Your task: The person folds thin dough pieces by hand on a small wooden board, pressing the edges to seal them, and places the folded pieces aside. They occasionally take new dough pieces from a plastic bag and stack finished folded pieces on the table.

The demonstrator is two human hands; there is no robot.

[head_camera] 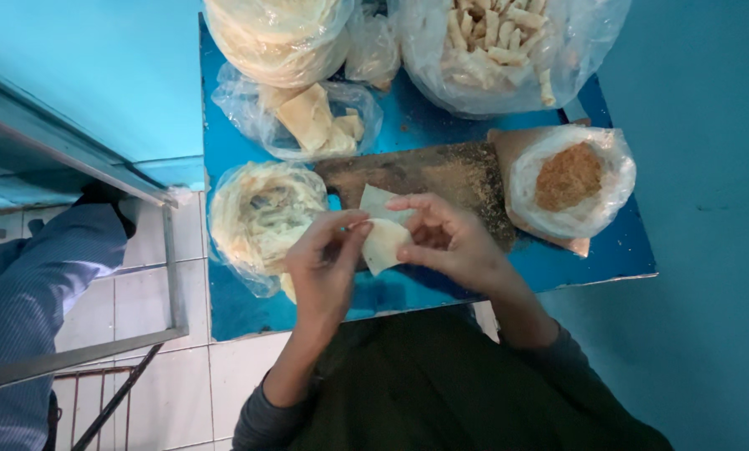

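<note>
A thin pale pastry wrapper (383,236) is held between both my hands above a dark wooden board (441,171). My left hand (328,263) pinches its left edge with thumb and fingers. My right hand (449,242) grips the right side, with some brown filling showing in the palm. The wrapper is partly folded into a pointed shape. A plastic bag of brown crumbly filling (568,177) sits on the board's right end.
The small blue table (608,250) also holds a bag of round wrappers (261,217) at left, a bag of cut wrappers (316,121), a stack of wrappers (278,33) and a bag of rolled pieces (495,42) at the back. Another person's blue sleeve (32,284) is at far left.
</note>
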